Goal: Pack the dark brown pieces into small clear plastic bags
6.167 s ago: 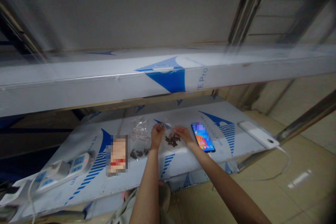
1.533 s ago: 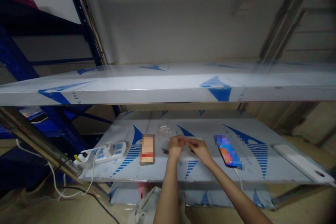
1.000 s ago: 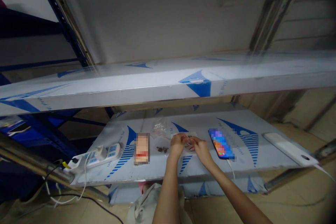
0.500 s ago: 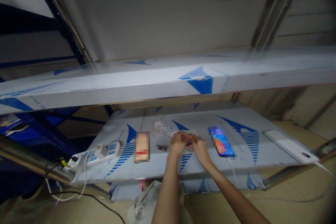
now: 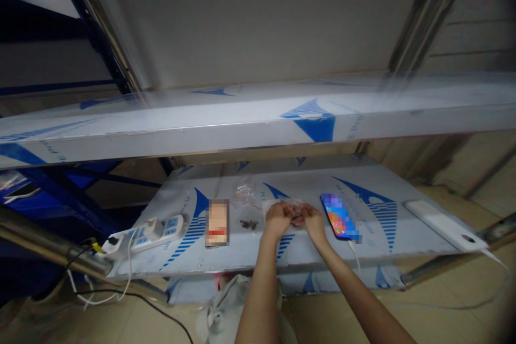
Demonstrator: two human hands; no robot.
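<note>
My left hand (image 5: 278, 221) and my right hand (image 5: 313, 221) are close together over the middle of the lower shelf, the fingers of both bent and pinched. Between the fingertips shows something small and reddish-brown, too blurred to name. Clear plastic film (image 5: 299, 202) lies just behind the fingers; whether they grip it, I cannot tell. To the left of my left hand lies a small cluster of dark brown pieces (image 5: 249, 224). Behind that cluster rests a crumpled clear plastic bag (image 5: 245, 190).
The lower shelf (image 5: 193, 263) carries a phone-shaped object with a blurred-out face (image 5: 217, 223), a cabled phone (image 5: 338, 217), a power strip (image 5: 171, 228) with plugs, and a long white device (image 5: 445, 223). An upper shelf (image 5: 226, 134) crosses above.
My hands have moved slightly to the right, and the gap between them is a little wider. The objects on the shelf stay where they were; the view has shifted slightly.
</note>
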